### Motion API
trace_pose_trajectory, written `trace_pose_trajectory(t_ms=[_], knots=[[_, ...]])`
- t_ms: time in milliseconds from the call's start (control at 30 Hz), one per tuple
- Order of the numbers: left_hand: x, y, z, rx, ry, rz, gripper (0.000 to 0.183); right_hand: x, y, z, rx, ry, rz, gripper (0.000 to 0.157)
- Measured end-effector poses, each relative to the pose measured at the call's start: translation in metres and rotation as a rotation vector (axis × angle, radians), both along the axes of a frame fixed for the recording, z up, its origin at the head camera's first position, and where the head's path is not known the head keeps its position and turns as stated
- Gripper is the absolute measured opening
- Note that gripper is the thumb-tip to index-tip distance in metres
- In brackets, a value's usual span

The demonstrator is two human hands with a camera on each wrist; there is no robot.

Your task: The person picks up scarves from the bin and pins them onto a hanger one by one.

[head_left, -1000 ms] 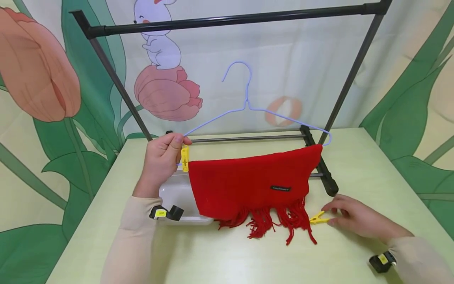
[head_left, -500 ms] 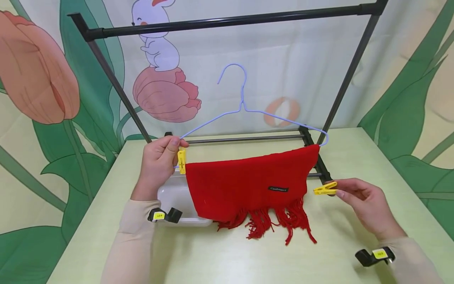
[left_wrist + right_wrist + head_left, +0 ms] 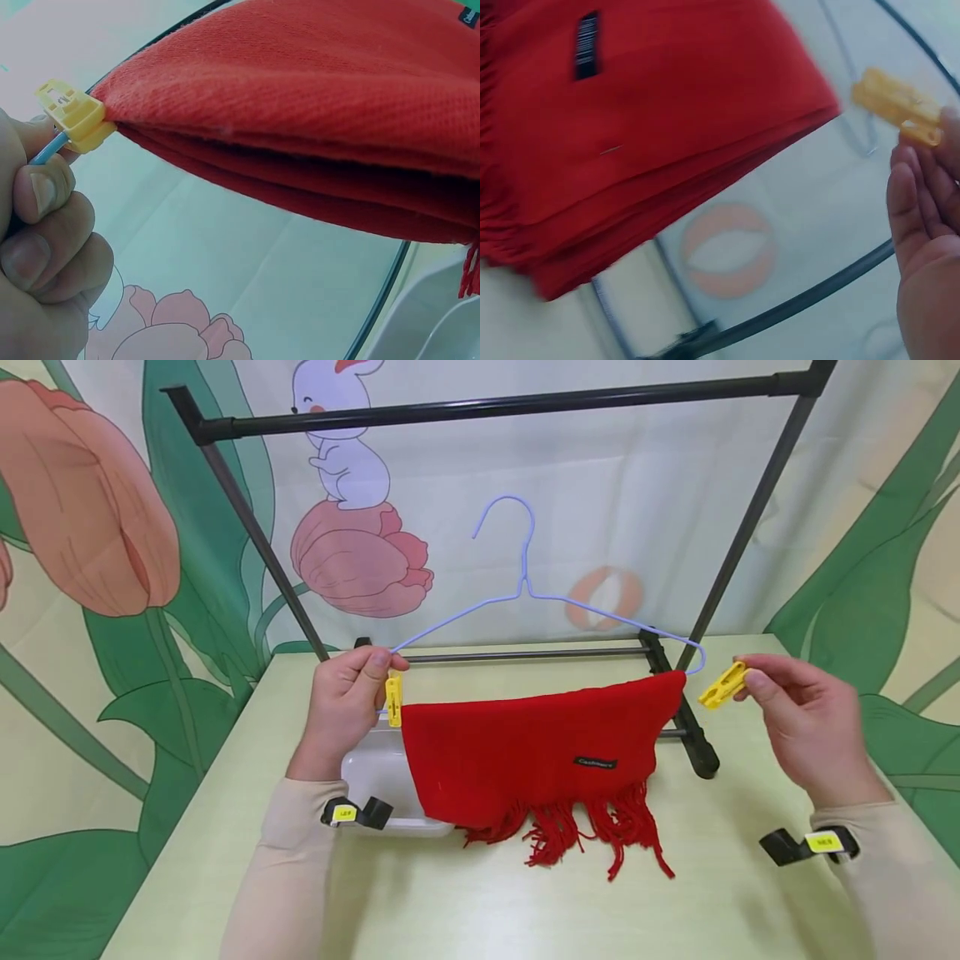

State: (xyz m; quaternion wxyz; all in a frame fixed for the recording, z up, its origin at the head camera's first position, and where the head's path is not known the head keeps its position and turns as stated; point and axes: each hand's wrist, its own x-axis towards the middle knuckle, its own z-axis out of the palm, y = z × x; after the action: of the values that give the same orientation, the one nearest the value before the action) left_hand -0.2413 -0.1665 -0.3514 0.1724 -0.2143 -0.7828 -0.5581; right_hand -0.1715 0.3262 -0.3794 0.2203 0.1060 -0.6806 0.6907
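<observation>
While L hand (image 3: 337, 710) grips hanger (image 3: 523, 583) w/ red scarf (image 3: 536, 752), R hand (image 3: 816, 727) pinches yel. clothespin (image 3: 723, 686).

Left hand (image 3: 52, 255): fingers curled round blue wire (image 3: 49, 149). Yellow clip (image 3: 75, 116) on wire, just beside fingers, at left corner of red scarf (image 3: 300, 90). Scarf folded, layers gaping; fringe (image 3: 471, 274), black label (image 3: 469, 15) cropped. White tub (image 3: 431, 319) part-visible. Far: pink flower print (image 3: 161, 326), dark rod (image 3: 379, 304) partly behind scarf.

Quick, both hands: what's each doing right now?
Left hand: closed, gripping one end of the blue hanger.
Right hand: closed, pinching a yellow clothespin.
</observation>
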Motion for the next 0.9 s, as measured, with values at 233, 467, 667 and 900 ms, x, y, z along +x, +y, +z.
trace_pose_trajectory(t_ms=[233, 467, 667, 900], knots=[[0.000, 0.000, 0.000, -0.006, 0.007, -0.007, 0.029, -0.020, -0.002, 0.049, 0.479, -0.098, -0.222, 0.025], [0.000, 0.000, 0.001, -0.016, 0.016, -0.004, 0.028, -0.033, -0.006, 0.067, 0.658, -0.117, -0.189, 0.024], [-0.001, 0.001, 0.000, -0.018, 0.023, -0.010, 0.028, -0.036, -0.010, 0.067, 0.729, -0.114, -0.141, 0.018], [-0.001, 0.001, 0.002, -0.007, 0.036, -0.005, 0.028, -0.034, -0.014, 0.067, 0.796, -0.110, -0.130, 0.014]])
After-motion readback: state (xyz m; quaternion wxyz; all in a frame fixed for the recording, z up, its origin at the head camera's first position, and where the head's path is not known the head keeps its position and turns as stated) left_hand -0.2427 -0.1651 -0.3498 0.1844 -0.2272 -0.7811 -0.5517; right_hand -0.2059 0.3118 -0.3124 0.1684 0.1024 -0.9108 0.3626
